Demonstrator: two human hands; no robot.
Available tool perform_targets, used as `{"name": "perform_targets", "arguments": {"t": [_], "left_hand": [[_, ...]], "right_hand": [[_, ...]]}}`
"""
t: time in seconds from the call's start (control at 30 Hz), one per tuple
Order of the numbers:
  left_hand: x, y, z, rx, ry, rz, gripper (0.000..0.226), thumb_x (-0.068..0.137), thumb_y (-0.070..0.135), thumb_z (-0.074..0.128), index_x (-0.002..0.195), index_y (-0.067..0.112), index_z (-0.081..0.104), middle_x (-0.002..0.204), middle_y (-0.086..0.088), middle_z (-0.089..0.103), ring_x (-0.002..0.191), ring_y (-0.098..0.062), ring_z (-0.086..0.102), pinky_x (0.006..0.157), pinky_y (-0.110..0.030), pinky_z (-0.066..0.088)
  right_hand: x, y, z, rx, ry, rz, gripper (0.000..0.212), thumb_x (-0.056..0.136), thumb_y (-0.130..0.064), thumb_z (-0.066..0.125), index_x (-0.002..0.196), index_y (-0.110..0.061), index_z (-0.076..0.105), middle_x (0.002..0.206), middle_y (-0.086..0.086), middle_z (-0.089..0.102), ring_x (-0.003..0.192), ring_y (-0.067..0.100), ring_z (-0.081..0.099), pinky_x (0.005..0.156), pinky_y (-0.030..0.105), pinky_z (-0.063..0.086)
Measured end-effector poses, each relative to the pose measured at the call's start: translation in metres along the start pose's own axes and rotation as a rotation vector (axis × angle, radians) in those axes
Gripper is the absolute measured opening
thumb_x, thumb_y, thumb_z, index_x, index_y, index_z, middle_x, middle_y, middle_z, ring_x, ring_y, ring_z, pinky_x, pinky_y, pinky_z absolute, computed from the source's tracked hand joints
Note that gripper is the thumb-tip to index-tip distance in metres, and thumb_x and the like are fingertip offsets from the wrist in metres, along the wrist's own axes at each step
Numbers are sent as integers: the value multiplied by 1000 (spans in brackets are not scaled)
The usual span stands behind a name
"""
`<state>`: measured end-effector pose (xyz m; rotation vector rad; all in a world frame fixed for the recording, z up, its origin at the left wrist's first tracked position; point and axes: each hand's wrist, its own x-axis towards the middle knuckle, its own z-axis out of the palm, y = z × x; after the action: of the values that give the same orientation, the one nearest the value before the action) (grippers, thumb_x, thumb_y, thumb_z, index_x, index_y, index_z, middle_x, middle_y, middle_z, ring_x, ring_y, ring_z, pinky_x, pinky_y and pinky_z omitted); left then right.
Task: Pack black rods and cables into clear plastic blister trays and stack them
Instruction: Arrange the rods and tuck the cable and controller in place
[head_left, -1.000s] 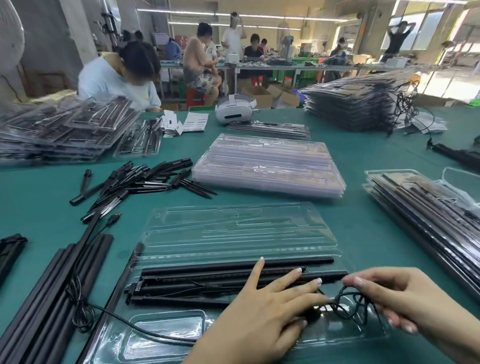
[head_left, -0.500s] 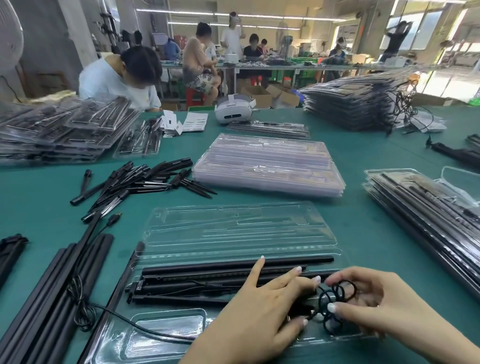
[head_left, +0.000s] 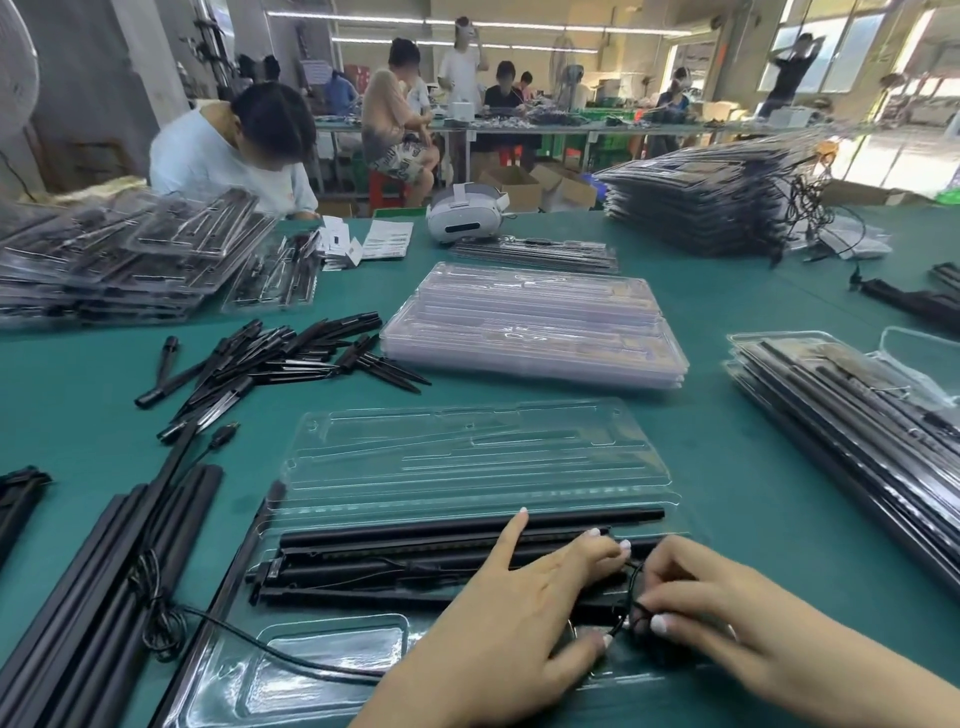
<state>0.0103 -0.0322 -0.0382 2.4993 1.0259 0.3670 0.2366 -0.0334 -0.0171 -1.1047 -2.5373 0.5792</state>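
Head view, lower right of frame: cable coil (head_left: 641, 613), held up loose above the tray a second ago, now drawn in and pushed down against the right end of the black rods (head_left: 441, 551) in the open blister tray (head_left: 467, 457) on the green bench (head_left: 78, 374), so seating of the cable looks nearly done and lid closing likely next. Left hand (head_left: 519, 608) laid flat over the rods, index stretched toward the top rod, thumb pressing by the coil; right hand (head_left: 701, 603) curled, fingertips pinching the cable strands, coil mostly hidden beneath
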Motion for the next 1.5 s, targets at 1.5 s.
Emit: {"name": "perform_targets", "arguments": {"t": [1.5], "left_hand": [[-1, -4, 1, 35, 210, 26, 38, 96, 21, 43, 131, 27, 57, 143, 11, 45, 138, -3, 31, 114, -22, 25]], "right_hand": [[-10, 7, 10, -347, 246, -220, 28, 94, -38, 48, 104, -36, 74, 92, -3, 65, 79, 10, 61, 67, 19, 52]]}}
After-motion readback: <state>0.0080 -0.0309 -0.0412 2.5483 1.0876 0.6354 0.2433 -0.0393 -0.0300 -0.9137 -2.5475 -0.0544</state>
